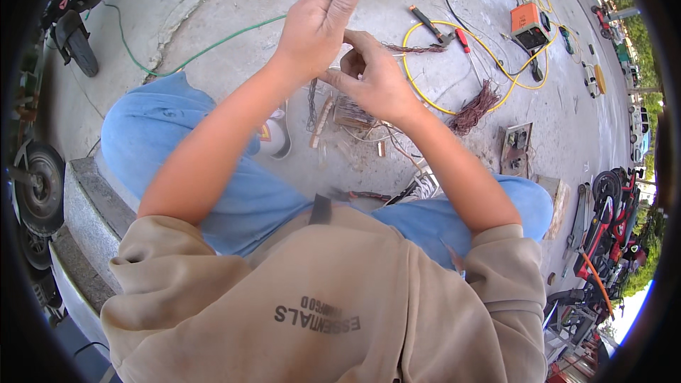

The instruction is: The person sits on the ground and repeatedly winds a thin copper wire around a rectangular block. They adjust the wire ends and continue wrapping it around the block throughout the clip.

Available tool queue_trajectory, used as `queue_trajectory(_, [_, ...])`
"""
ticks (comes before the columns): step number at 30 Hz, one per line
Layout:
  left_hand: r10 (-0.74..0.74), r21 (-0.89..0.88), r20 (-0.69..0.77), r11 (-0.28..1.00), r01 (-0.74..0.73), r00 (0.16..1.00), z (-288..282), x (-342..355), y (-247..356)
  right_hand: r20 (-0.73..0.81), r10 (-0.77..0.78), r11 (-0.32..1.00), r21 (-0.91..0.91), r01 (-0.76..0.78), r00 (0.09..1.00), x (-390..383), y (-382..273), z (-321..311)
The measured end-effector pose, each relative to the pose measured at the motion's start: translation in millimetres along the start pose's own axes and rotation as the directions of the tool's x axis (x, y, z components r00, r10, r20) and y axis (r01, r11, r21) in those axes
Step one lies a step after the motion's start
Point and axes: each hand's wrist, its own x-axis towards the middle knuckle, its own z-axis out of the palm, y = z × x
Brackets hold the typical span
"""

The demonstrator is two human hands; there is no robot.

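My left hand (312, 34) is raised above the ground, its fingers curled in and its thumb pointing up. Close beside it, my right hand (379, 81) has bent fingers, with thumb and forefinger curved toward each other. Whatever either hand grips is hidden behind the fingers. Below them sits a block wound with wire (352, 112), partly covered by my right hand. Thin dark strands (418, 48) show just beyond the right hand, and a dark twisted strand (312, 105) hangs or lies under the left wrist; I cannot tell whether they reach the hands.
To the right lie a reddish-brown wire bundle (475, 108), a hammer (429, 25), a red-handled screwdriver (462, 41) and a yellow hose (411, 78). Farther off stands an orange machine (526, 23). A green hose (213, 51) crosses the concrete at left. A metal block (516, 147) lies by my right knee.
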Motion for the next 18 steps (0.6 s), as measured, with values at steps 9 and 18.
queue_trajectory(9, [0.140,-0.013,0.230,0.990,-0.141,0.963,13.2,-3.0,9.0,-0.103,0.066,0.904,0.426,-0.016,0.993,14.0,-30.3,-43.2])
queue_trajectory(18, [-0.159,0.078,0.276,0.987,0.143,0.948,26.2,-19.0,-24.1,-0.130,0.299,0.920,0.301,-0.250,0.945,21.5,-26.9,-77.3])
